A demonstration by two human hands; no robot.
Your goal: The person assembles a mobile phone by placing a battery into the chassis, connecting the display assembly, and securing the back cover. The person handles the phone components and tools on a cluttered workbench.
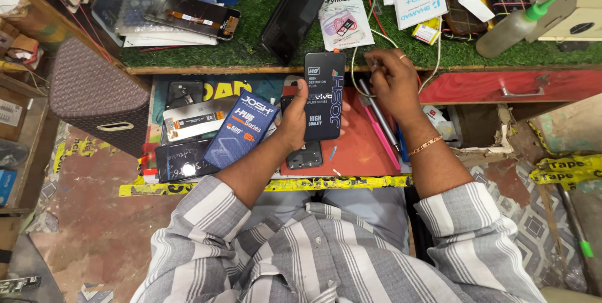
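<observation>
Nearest the lens, striped sleeves (326,253) lead up to both hands. The left hand (295,118) clamps a dark flat box (324,96) upright, thumb across its face. The right hand (392,77), just right of the box, pinches something thin near a white cable (357,71). The box seems to be under inspection; opening it would call for the right hand's fingers at its top edge. A blue box (241,128) lies left of it.
</observation>
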